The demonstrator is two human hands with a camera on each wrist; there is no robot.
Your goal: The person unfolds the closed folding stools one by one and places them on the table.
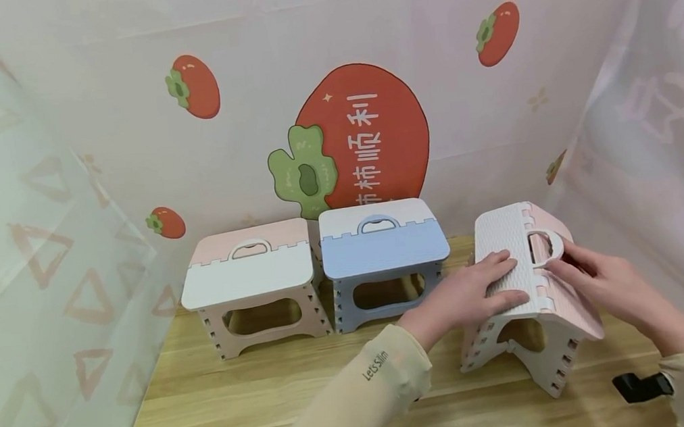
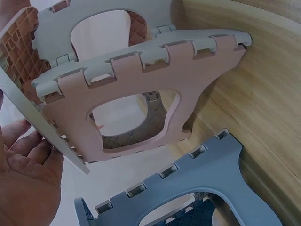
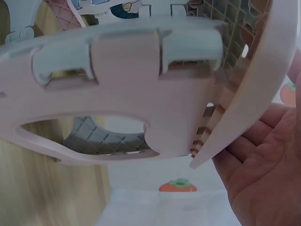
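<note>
A pink-and-white folding step stool [image 1: 504,226] stands on the right, its two top panels sloping down from a raised middle hinge. My left hand [image 1: 477,293] lies on the white panel with fingers spread. On the pink panel, beside the white carry handle [image 1: 554,246], my right hand [image 1: 607,282] rests. The left wrist view has the left palm [image 2: 30,179] against the panel's outer side. In the right wrist view, the right hand's fingers [image 3: 249,141] lie along the outside of the pink panel [image 3: 254,89]; their tips are hidden. The stool's legs are partly spread.
A blue-and-white folding stool [image 1: 384,247] stands unfolded in the middle, and another pink-and-white stool [image 1: 250,276] stands unfolded at its left. All are on a wooden table [image 1: 237,406]. A printed cloth [image 1: 240,161] hangs behind; a black strap end [image 1: 641,387] lies near my right sleeve.
</note>
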